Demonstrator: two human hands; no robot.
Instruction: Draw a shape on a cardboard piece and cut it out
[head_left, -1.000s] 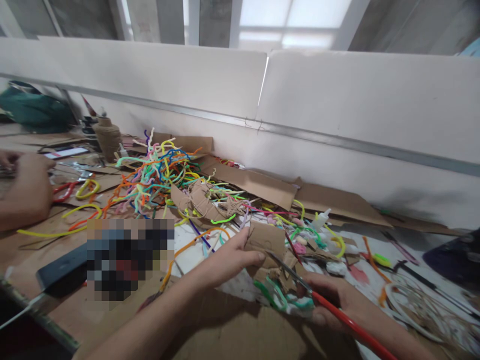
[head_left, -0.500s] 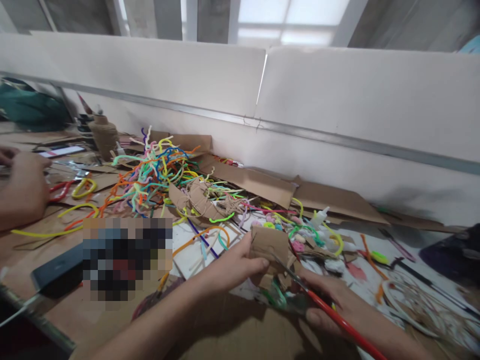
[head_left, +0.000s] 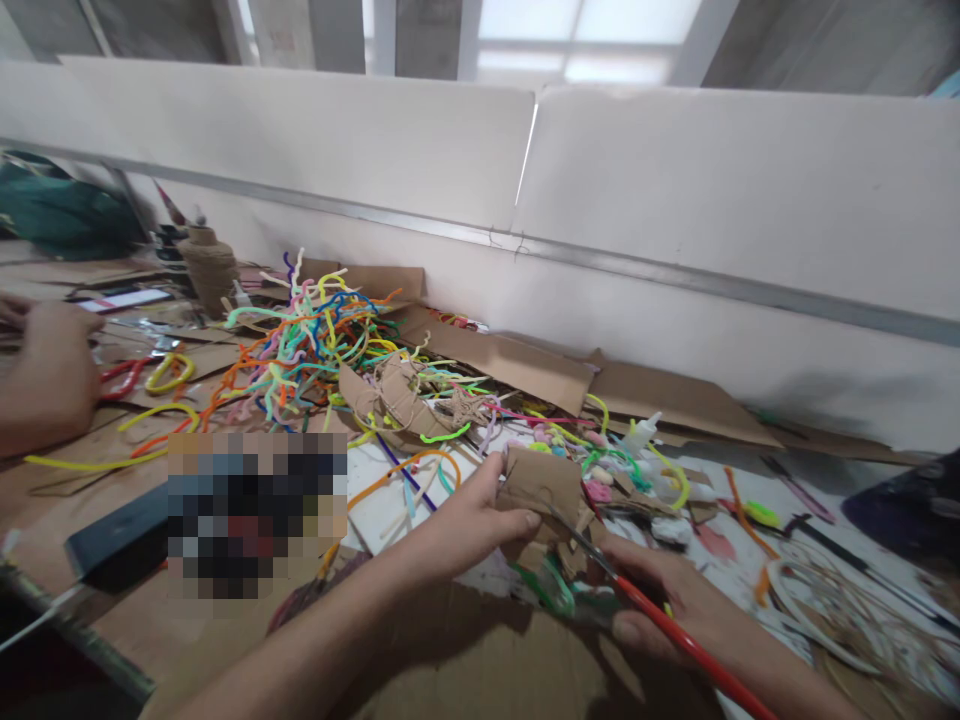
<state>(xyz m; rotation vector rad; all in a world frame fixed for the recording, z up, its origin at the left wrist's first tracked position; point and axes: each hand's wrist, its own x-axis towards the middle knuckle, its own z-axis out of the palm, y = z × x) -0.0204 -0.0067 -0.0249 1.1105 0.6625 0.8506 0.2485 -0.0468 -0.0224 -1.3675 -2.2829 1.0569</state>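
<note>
My left hand (head_left: 480, 515) grips a small folded piece of brown cardboard (head_left: 541, 478), its thumb lying along the near side. In my right hand (head_left: 675, 590) is a long red-handled tool (head_left: 664, 622) with a slim metal front end, whose exact kind I cannot make out. The metal tip meets the cardboard's lower face, near a torn or cut flap. Below the cardboard, green pipe cleaner loops (head_left: 553, 585) show between my hands. A larger cardboard sheet (head_left: 450, 650) lies beneath my forearms.
Colourful pipe cleaners (head_left: 307, 335) are heaped at left centre. Behind them rest cardboard strips (head_left: 495, 360) along a white partition (head_left: 712, 190). Twine (head_left: 840, 610) lies at right, a glue bottle (head_left: 641, 432) farther back. Another person's hand (head_left: 56, 330) is at far left, near red-handled scissors (head_left: 124, 378).
The cardboard piece has tilted slightly in my left hand, and more of its face shows. Both my hands stay almost in place, and the tool remains against the cardboard.
</note>
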